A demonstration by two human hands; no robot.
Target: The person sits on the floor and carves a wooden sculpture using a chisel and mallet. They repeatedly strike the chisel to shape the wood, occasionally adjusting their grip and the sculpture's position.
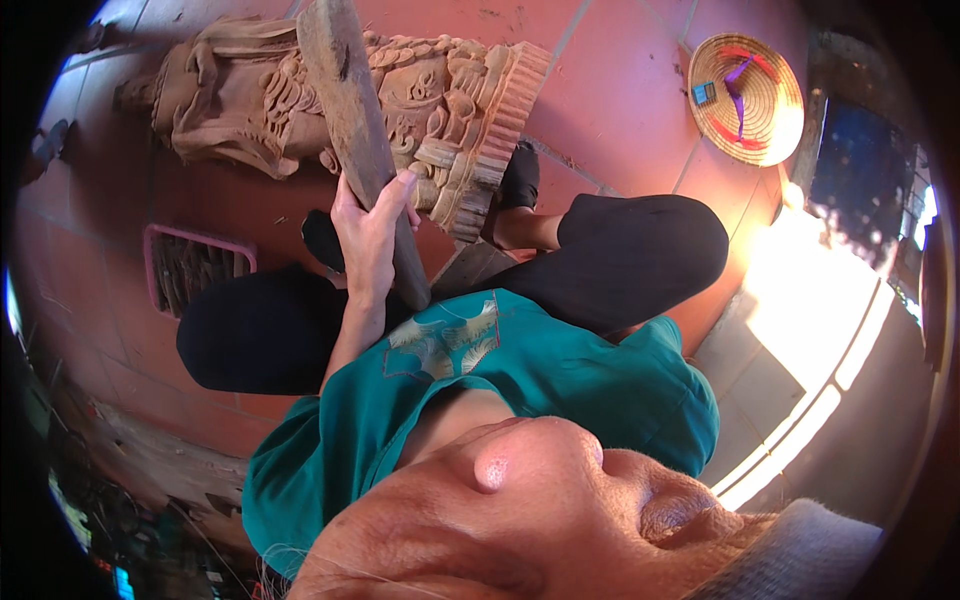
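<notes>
My left hand is closed around a long, thick piece of weathered wood, its thumb along the near side. The wood slants from the top edge down toward my lap, its lower end close to my teal shirt. Beyond it a carved figure, reddish brown and apparently wooden, lies on its side on the floor. Its ridged base points right, near my foot, and the wood hides part of its middle. My right hand does not show; only the right sleeve is visible.
A pink-rimmed tray holding several long, thin tools, perhaps chisels, sits left of my knee. At the upper right lies a woven straw hat, hollow side up, with a purple ribbon. Red tiles cover the floor, and bright sunlight falls on the right.
</notes>
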